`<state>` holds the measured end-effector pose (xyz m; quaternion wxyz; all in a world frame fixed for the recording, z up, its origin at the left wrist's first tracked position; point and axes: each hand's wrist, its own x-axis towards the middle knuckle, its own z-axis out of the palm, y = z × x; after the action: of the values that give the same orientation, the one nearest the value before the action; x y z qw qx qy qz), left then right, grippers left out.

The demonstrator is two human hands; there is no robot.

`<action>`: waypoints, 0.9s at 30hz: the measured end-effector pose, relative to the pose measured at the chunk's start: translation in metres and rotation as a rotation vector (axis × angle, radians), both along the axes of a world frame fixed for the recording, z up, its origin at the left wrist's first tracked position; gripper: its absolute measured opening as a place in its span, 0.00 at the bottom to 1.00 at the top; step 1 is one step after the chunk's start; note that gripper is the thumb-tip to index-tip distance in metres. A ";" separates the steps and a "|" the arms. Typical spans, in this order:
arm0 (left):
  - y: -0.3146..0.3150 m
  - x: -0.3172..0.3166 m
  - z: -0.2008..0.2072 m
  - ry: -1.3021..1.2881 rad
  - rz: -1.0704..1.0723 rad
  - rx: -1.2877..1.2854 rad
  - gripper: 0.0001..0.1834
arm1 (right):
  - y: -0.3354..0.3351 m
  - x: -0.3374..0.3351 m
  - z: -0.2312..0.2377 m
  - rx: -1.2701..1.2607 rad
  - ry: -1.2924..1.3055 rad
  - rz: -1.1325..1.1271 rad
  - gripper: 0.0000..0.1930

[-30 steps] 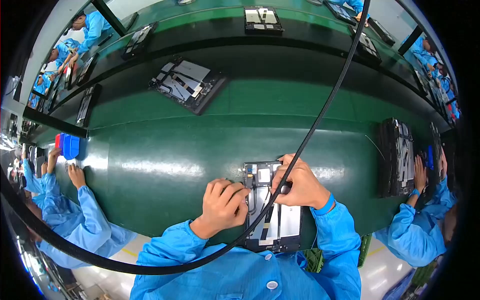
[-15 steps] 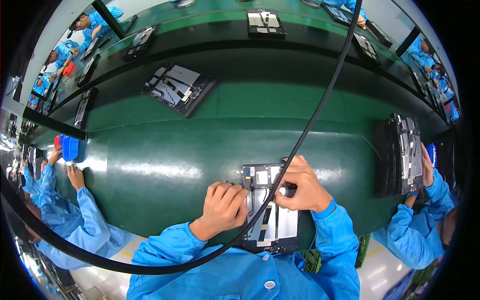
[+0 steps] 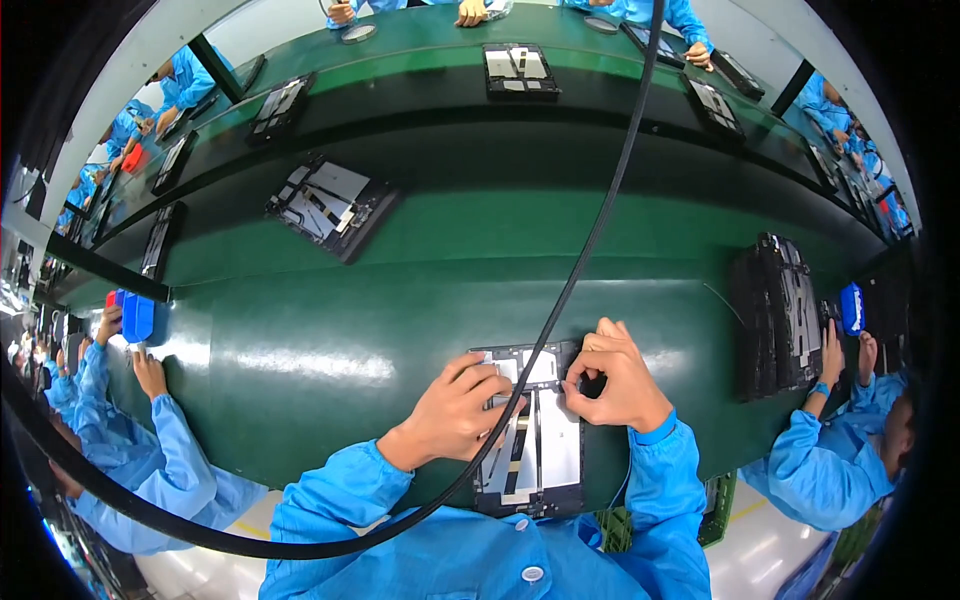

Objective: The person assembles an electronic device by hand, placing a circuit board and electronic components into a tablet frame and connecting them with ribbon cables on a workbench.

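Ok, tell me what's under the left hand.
Beneath the left hand is the upper left part of the opened flat device; silver panelling shows alongside, but anything directly beneath is covered.

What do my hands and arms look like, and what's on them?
Your left hand and right hand wear no gloves. Loose, wrinkled blue sleeves run down to the wrists, and a blue band sits at the right one.
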<state>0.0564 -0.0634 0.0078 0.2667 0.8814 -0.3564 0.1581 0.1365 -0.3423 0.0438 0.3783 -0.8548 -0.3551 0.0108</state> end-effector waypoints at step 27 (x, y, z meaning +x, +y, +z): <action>-0.079 -0.069 0.013 0.305 0.117 -0.061 0.26 | -0.057 0.003 -0.019 0.099 0.354 -0.037 0.11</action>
<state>-0.0131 -0.1423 0.0212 0.3348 0.9059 -0.2547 0.0488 0.1391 -0.3992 0.0252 0.4765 -0.8264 -0.2672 0.1364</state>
